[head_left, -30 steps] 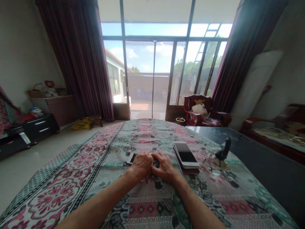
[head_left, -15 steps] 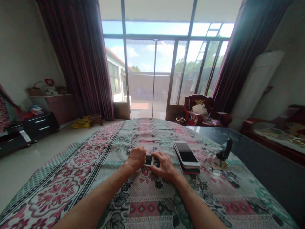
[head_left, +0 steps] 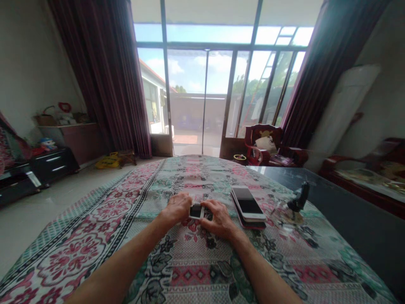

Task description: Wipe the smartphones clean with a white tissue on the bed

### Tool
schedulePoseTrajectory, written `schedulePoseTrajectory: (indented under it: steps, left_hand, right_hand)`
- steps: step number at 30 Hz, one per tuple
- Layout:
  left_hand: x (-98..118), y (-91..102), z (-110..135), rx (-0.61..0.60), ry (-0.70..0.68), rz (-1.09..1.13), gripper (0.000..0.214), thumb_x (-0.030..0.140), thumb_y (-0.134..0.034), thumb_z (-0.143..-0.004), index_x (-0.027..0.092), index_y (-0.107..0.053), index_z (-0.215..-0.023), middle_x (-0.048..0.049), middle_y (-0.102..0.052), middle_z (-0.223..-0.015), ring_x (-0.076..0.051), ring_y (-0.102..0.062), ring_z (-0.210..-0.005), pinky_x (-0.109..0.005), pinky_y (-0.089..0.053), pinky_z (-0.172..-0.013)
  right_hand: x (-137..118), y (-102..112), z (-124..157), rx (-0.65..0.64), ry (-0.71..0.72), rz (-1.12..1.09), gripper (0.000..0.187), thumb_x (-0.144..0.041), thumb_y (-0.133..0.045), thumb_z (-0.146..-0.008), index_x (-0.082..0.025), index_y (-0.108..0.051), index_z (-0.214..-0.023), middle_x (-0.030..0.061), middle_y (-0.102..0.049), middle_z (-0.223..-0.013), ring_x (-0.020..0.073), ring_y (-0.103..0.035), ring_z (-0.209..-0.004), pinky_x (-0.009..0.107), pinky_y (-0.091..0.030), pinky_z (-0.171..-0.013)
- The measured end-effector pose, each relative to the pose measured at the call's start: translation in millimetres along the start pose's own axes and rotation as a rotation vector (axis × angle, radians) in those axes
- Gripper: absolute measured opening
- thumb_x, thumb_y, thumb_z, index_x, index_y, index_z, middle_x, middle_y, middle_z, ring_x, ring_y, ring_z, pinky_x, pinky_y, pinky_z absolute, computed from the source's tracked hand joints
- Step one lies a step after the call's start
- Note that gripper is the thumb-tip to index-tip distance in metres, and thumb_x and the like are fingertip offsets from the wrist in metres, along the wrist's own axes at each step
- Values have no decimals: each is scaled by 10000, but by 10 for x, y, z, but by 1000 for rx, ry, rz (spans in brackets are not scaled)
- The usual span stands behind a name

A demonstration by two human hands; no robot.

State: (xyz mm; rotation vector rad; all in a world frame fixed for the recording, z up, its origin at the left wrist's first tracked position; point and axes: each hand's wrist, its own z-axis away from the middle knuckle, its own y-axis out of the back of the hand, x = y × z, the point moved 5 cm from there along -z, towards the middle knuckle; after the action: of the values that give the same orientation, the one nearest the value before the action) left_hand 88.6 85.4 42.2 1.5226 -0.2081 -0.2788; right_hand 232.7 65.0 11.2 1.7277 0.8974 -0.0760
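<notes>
While the right hand point(head_left: 217, 217) pinches one end of a phone point(head_left: 196, 211) between thumb and fingers, the left hand point(head_left: 177, 206) curls over the other end (whether it grips or merely rests there, I cannot tell). The phone is between the two hands, on or just above the patterned cloth point(head_left: 190, 253), dark face up, with a pale rim showing. Near the right hand, on its outer side, sits a stack point(head_left: 248, 204) of two devices, the upper one white with a dark screen, the lower mostly hidden. Farther right, a black object point(head_left: 299, 198) leans near a dark table point(head_left: 348, 211). Beyond the cloth's far edge are a red chair point(head_left: 252, 132) and a glazed door point(head_left: 186, 112) flanked by curtains point(head_left: 110, 84).
</notes>
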Motion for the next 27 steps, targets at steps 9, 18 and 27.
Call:
schedulePoseTrajectory:
  steps: [9,18,27]
  left_hand:
    - [-117,-27,-65,222,29,105,272,96,-446,-827,153,-640,-1008,-105,-631,-1062,-183,-635,-914,-261,-490,-808]
    - [170,31,48,117,-41,111,267,146,-425,-871,143,-692,-881,-111,-654,-992,-179,-637,-889,-262,-483,-796]
    - [-149,32,-24,140,125,-8,358,231,-362,-923,141,-708,-906,-136,-659,-1000,-226,-629,-934,-291,-489,-761]
  right_hand:
    - [-12,17,-4,3,-8,-13,451,-266,-673,-710,-227,-606,-1154,66,-621,-1171,249,-525,-1126,395,-337,-967]
    - [-34,34,4,7,-10,0,404,-256,-679,-705,-222,-623,-1104,64,-623,-1159,244,-535,-1094,391,-349,-958]
    - [18,8,-5,20,-1,-9,459,-283,-695,-693,-232,-617,-1142,58,-629,-1146,248,-533,-1107,377,-353,-967]
